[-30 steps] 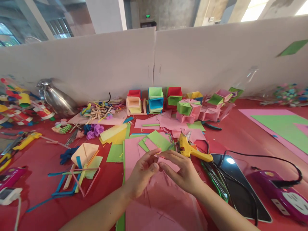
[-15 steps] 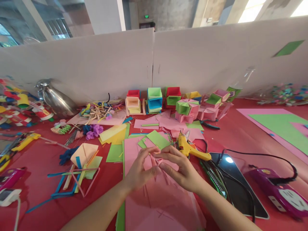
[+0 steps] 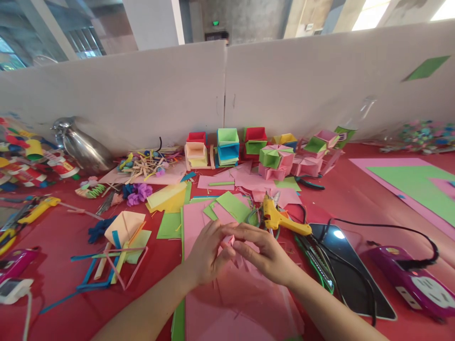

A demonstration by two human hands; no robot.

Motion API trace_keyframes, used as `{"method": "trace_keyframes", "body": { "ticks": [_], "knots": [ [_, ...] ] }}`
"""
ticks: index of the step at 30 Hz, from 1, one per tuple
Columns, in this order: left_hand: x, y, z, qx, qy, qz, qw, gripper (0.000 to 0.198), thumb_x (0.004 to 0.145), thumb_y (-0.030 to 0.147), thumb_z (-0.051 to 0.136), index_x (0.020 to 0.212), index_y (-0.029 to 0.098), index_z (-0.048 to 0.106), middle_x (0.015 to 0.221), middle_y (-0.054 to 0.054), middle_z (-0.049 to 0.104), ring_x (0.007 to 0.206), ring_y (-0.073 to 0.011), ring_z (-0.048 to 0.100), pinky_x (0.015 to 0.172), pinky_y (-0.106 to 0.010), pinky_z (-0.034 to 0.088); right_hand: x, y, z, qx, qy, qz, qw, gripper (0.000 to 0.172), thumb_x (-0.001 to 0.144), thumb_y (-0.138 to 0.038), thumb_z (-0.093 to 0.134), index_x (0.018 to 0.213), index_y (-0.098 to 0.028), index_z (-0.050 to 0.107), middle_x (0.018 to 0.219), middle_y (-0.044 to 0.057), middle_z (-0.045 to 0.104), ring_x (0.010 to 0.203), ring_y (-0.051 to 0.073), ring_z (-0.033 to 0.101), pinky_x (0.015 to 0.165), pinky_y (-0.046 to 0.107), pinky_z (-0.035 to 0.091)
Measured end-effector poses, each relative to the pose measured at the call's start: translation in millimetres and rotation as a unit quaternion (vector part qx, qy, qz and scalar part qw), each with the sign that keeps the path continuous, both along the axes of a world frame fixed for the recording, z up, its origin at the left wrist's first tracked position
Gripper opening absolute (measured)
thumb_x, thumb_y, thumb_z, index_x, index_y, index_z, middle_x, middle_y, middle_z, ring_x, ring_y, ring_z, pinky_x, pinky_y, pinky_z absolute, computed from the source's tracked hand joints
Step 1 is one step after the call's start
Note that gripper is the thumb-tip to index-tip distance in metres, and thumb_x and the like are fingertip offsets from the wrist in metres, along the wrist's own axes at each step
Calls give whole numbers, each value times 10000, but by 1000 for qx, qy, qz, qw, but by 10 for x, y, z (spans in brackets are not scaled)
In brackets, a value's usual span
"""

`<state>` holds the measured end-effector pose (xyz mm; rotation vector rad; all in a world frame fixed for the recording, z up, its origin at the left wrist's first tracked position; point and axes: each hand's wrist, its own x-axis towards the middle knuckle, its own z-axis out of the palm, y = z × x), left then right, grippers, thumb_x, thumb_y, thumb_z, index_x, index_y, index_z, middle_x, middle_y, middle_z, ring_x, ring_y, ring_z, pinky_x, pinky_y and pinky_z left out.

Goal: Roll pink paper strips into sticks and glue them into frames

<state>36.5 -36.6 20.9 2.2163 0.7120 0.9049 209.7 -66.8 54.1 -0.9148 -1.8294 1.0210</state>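
Observation:
Both hands meet over a stack of pink paper sheets (image 3: 245, 308) with green edges showing beneath. My left hand (image 3: 209, 251) is closed on a small folded piece of pink paper (image 3: 228, 240). From the other side my right hand (image 3: 261, 248) pinches the same piece, its fingers overlapping the left fingertips. Most of the piece is hidden by the fingers. Green paper pieces (image 3: 231, 206) lie just beyond the hands, and a yellow hot glue gun (image 3: 282, 219) rests to their right.
Paper boxes (image 3: 228, 147) and a pink and green paper wheel (image 3: 276, 162) stand along the white partition. At right lie a black tablet (image 3: 355, 274), a cable and a purple power strip (image 3: 419, 284). Folded paper strips (image 3: 115, 263) sit left; a metal jug (image 3: 83, 144) stands behind.
The fingers of both hands have drawn closer, the right fingers now lapping over the left. The pink piece shows slightly lower between them.

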Motion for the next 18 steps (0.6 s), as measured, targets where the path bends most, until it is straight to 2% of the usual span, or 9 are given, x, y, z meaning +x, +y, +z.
{"method": "trace_keyframes", "body": {
  "ticks": [2, 5, 8, 10, 18],
  "knots": [
    [-6, -11, 4, 2, -7, 7, 1000, 487, 904, 474, 200, 1227, 213, 454, 921, -91, 508, 873, -224, 439, 788, -373, 368, -18, -8, -16, -26, 19, -19, 999, 247, 865, -249, 506, 1100, -195, 561, 830, 28, 577, 784, 129, 549, 724, 260, 447],
    [-11, -9, 11, -5, -3, 28, 1000, 488, 920, 427, 151, 1252, 220, 443, 871, -79, 506, 853, -218, 429, 780, -363, 360, -45, -16, -61, -50, 62, -53, 995, 206, 849, -259, 535, 1046, -200, 513, 742, -17, 518, 664, 95, 506, 625, 223, 436],
    [-7, 2, 26, -25, 3, 39, 999, 462, 928, 392, 183, 1271, 217, 438, 900, -81, 510, 884, -216, 433, 806, -362, 358, -62, -19, -100, -39, 78, -86, 993, 88, 834, -248, 558, 882, -195, 506, 759, -16, 519, 685, 90, 503, 625, 212, 424],
    [-3, 5, 37, -41, -5, 44, 998, 438, 928, 380, 213, 1254, 226, 461, 901, -75, 509, 887, -210, 440, 814, -358, 361, -65, -22, -113, -30, 68, -99, 992, 69, 834, -240, 556, 833, -191, 506, 745, -18, 522, 686, 90, 502, 635, 212, 420],
    [17, 1, 80, -159, -72, 35, 984, 349, 897, 398, 354, 1065, 215, 600, 831, -38, 466, 809, -178, 462, 736, -301, 378, -65, -28, -108, -34, 61, -106, 992, 56, 844, -240, 527, 848, -186, 518, 757, -8, 539, 680, 97, 518, 633, 223, 432]
  ]
}}
